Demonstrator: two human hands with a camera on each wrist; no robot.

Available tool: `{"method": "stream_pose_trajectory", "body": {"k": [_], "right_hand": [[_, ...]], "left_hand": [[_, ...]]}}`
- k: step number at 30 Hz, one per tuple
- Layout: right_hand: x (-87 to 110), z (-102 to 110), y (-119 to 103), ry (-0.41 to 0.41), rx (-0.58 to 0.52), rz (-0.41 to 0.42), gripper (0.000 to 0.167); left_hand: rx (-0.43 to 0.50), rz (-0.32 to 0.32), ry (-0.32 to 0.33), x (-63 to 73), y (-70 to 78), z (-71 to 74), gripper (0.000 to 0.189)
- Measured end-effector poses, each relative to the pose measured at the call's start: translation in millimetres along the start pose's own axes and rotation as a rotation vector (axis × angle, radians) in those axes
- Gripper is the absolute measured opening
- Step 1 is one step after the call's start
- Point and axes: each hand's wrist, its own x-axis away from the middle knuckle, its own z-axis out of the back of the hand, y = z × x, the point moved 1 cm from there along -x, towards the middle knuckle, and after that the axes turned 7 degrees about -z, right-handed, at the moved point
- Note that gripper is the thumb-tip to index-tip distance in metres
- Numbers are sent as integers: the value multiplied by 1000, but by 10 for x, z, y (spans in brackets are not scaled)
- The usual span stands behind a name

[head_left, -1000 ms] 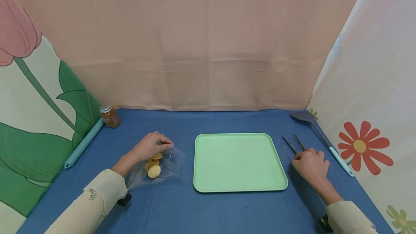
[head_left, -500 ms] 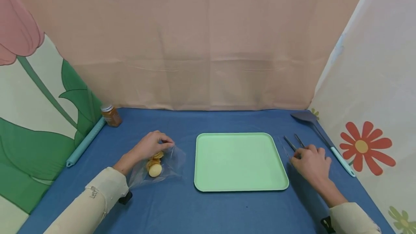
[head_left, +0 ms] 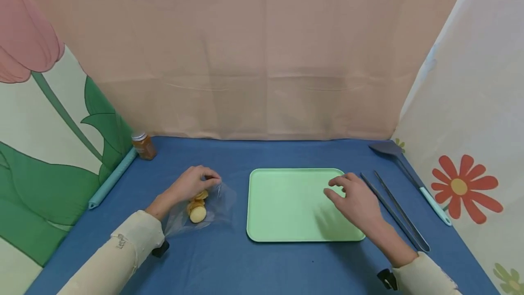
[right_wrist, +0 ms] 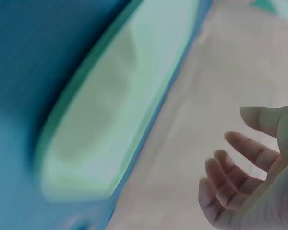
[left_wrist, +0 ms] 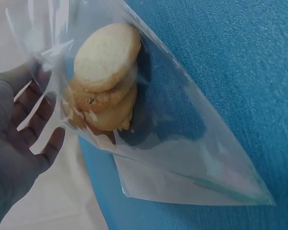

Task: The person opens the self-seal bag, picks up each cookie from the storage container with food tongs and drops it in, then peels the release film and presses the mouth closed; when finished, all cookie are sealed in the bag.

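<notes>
My left hand (head_left: 195,185) pinches the edge of a clear plastic bag (left_wrist: 201,158) between thumb and index finger, at the left of the table. Inside the bag lie several round, pale golden cookies (left_wrist: 108,57), stacked loosely. My right hand (head_left: 355,198) hovers over the right part of a light green tray (head_left: 286,204), fingers spread and slightly bent, holding nothing. In the right wrist view its palm and fingers (right_wrist: 245,158) show with nothing between them. A pair of long metal tongs (head_left: 399,211) lies on the blue cloth just right of that hand, its two arms apart.
A dark spatula (head_left: 403,167) with a light blue handle lies along the right edge. A jar with a silver lid (head_left: 144,145) stands at the back left, by a rolled light blue mat (head_left: 112,179). Behind the blue cloth (head_left: 262,267) rises a beige backdrop.
My right hand has let go of the tongs and moved left over the tray, leaving them lying on the cloth. My left hand keeps its pinch on the bag.
</notes>
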Motion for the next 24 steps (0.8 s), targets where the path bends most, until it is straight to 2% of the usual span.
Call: {"method": "stream_pose_trajectory", "body": {"k": [8,15,18,22,24], "right_hand": [[86,-423,-781,-312,-305,49,14],[200,-914,-1133,-559,-482,33,27],[263,-1105,-1242,-640,-584,-50,31],[361,-1320,-1408,-734,-755,-245,31],[409,-1402,-1507,-753,-835,-343,31]], "left_hand": [[15,-22,71,50,-6,53,25],[7,-13,159,81,48,103,18],[2,15,184,105,66,127,17],[-2,46,216,136,46,151,17],[2,49,228,156,37,163,17]]}}
